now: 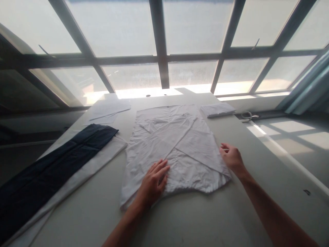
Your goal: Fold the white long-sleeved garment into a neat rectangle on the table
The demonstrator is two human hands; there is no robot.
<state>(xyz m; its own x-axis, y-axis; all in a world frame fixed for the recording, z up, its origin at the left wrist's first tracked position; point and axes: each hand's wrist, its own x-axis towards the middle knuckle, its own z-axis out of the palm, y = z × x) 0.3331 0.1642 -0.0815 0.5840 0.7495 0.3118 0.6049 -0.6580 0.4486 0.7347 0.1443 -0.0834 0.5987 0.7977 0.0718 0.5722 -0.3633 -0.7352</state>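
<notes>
A white shirt (164, 137) lies spread on the white table, with wrinkles and overlapping diagonal layers across its middle. On the near part of the shirt rests my left hand (153, 180), palm down, its fingers stretched out over the cloth. My right hand (231, 157) is at the shirt's right edge, fingers curled in and pinching the edge of the fabric. The fingertips of that hand are partly hidden.
Dark navy cloth (59, 164) lies over white fabric (102, 158) on the left. White sheets (109, 109) sit at the back left, and a folded white cloth (218, 109) at the back right. Scissors (248, 117) lie past the right edge, before the windows (133, 77).
</notes>
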